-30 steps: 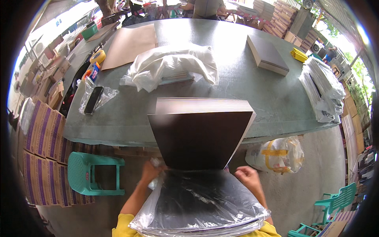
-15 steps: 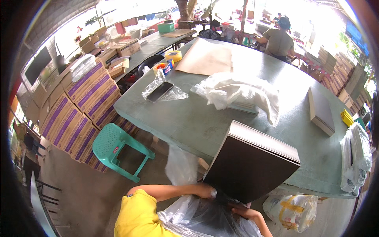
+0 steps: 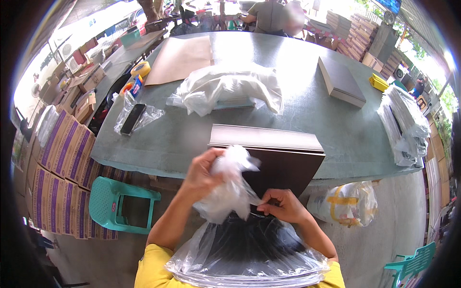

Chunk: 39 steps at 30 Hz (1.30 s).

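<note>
At the table's near edge leans a thick stack of dark-faced boards (image 3: 293,170) with pale edges. My left hand (image 3: 204,173) is raised in front of its left side, closed around a crumpled clear plastic bag (image 3: 216,204). Lower and to the right, my right hand (image 3: 283,205) pinches thin clear plastic between thumb and fingers, close to the stack's lower part. Across my lap spreads a pile of clear plastic bags (image 3: 249,259), with something dark showing through. The bag in my left hand is partly smeared by motion.
On the green table (image 3: 168,149) lie white plastic sheeting (image 3: 230,86), brown paper (image 3: 182,57), a phone (image 3: 133,119), tape rolls (image 3: 140,69), another dark stack (image 3: 341,81) and plastic-wrapped bundles (image 3: 406,127). A green stool (image 3: 108,206) and cartons (image 3: 55,192) stand left; a stuffed bag (image 3: 350,204) sits right.
My left hand has risen from low beside the stack, lifting crumpled plastic. My right hand has come up into a pinch. The view has turned to the right.
</note>
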Each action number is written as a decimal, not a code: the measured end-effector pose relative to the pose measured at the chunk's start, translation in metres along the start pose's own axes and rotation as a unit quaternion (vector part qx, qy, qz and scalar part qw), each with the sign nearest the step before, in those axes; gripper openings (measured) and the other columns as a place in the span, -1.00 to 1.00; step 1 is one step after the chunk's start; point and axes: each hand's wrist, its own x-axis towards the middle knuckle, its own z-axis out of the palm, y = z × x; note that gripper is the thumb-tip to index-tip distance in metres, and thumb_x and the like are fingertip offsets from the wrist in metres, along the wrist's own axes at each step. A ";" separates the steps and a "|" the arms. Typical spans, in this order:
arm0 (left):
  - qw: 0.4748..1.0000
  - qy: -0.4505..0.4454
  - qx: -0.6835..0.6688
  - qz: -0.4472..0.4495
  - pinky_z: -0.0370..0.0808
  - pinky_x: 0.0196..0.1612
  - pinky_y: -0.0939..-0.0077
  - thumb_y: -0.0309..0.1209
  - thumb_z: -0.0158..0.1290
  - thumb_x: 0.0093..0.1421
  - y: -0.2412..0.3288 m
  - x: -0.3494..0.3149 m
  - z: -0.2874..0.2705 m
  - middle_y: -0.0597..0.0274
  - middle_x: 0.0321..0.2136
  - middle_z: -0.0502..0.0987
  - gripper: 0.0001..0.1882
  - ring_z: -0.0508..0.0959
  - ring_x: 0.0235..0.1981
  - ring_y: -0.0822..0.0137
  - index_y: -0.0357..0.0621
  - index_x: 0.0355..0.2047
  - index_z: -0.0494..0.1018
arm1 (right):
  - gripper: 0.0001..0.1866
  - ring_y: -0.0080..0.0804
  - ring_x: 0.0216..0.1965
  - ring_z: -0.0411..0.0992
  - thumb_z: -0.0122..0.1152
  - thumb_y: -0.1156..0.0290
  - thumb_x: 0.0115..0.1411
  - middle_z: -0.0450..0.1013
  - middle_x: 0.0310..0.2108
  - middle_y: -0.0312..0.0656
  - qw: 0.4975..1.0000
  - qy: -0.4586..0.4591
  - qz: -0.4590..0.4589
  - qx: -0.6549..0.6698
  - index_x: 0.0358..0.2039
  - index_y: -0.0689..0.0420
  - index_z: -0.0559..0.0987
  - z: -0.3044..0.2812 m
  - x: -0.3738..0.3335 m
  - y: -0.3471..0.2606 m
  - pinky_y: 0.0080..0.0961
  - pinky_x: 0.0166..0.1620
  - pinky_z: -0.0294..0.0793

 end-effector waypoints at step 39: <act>0.997 0.007 0.071 0.028 0.23 -0.50 0.71 -0.35 0.03 0.05 -0.002 -0.032 0.004 0.42 -0.58 0.35 -0.79 0.26 -0.52 0.64 -0.25 -0.41 0.35 | -0.72 -0.62 -0.44 0.34 0.25 0.39 -0.09 0.39 -0.49 -0.29 0.966 -0.077 0.091 0.229 -0.39 0.30 0.45 0.011 0.013 -0.026 -0.67 -0.35 0.34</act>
